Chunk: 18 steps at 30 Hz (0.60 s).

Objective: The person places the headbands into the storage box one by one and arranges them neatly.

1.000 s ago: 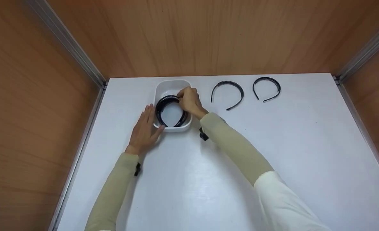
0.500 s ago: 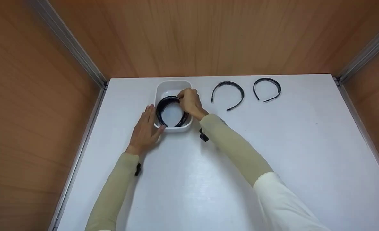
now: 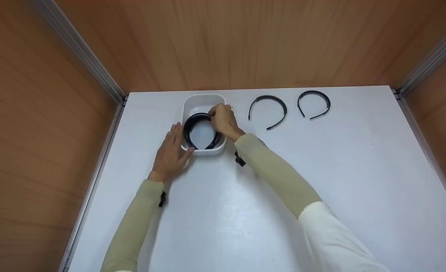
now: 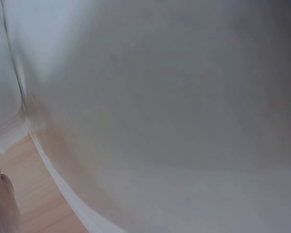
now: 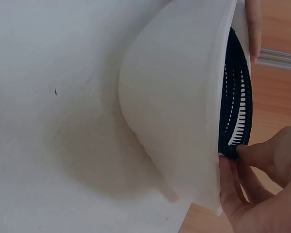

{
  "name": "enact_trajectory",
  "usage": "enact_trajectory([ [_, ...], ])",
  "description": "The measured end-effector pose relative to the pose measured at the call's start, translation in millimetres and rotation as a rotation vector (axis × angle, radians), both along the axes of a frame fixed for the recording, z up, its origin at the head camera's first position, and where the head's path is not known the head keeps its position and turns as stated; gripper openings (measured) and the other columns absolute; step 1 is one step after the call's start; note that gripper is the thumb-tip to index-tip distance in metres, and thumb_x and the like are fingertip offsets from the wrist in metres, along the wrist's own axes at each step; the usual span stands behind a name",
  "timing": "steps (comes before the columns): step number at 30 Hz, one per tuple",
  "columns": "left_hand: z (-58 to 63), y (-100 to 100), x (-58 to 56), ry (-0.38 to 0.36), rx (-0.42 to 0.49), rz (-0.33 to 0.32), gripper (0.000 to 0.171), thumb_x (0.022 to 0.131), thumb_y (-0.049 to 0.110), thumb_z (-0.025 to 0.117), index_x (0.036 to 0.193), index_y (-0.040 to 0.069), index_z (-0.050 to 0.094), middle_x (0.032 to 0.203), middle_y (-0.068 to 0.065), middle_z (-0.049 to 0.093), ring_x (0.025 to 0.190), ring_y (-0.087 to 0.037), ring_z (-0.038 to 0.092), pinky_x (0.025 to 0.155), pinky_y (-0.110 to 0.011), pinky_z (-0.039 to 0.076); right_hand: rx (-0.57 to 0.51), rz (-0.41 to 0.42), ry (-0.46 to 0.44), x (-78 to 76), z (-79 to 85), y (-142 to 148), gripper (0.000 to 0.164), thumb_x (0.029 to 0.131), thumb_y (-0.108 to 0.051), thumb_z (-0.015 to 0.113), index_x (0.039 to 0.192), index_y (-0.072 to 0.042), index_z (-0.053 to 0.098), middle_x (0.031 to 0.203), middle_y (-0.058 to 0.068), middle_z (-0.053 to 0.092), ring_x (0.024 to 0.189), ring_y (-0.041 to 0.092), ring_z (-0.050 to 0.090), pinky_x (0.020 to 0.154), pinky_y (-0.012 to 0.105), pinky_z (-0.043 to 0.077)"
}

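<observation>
A white rectangular tub (image 3: 204, 153) stands at the back left of the table, with a stack of black toothed headbands (image 3: 188, 128) nested inside it. My right hand (image 3: 224, 120) reaches over the tub's right side and pinches the headbands at their upper right, thumb against fingers, as the right wrist view shows at the headband edge (image 5: 231, 151). How many headbands it grips is hidden. Along the tub's left wall lies my left hand (image 3: 170, 156), fingers straight, thumb at the near corner. Only a sliver of the left hand (image 4: 2, 204) shows in the left wrist view.
Right of the tub, two black headbands lie on the white table (image 3: 340, 181): a wider headband (image 3: 283, 105) and a smaller headband (image 3: 325, 99). A wooden back wall (image 3: 245, 45) rises behind the table, with a wooden side wall (image 3: 37, 132) at left.
</observation>
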State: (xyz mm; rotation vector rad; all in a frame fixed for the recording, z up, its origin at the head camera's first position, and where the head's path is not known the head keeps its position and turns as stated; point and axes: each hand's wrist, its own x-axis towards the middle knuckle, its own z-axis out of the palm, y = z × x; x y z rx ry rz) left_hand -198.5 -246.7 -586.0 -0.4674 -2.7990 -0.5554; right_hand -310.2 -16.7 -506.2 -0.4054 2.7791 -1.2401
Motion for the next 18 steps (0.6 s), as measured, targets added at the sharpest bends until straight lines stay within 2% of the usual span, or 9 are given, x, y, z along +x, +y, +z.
enact_trajectory([
  [12,1.1,-0.6,-0.5,0.023,0.01,-0.01,0.089,0.107,0.05,0.059,0.169,-0.001,0.022,0.177,-0.019,0.024,0.166,-0.034,0.019,0.137,-0.047,0.018,-0.001,0.025,0.013,0.1,1.8,2.0,0.027,0.098,0.001,0.061,0.115,0.0,0.082,0.116,0.013,0.08,0.105,0.021,0.074,0.092,0.037,0.064],
  [18,0.2,-1.5,0.5,0.026,0.023,-0.016,0.089,0.107,0.052,0.058,0.169,0.0,0.021,0.177,-0.018,0.023,0.166,-0.034,0.018,0.137,-0.046,0.016,-0.007,0.045,0.016,0.8,4.1,5.2,0.027,0.101,-0.001,0.061,0.121,0.003,0.078,0.123,0.016,0.078,0.117,0.025,0.073,0.099,0.038,0.063],
])
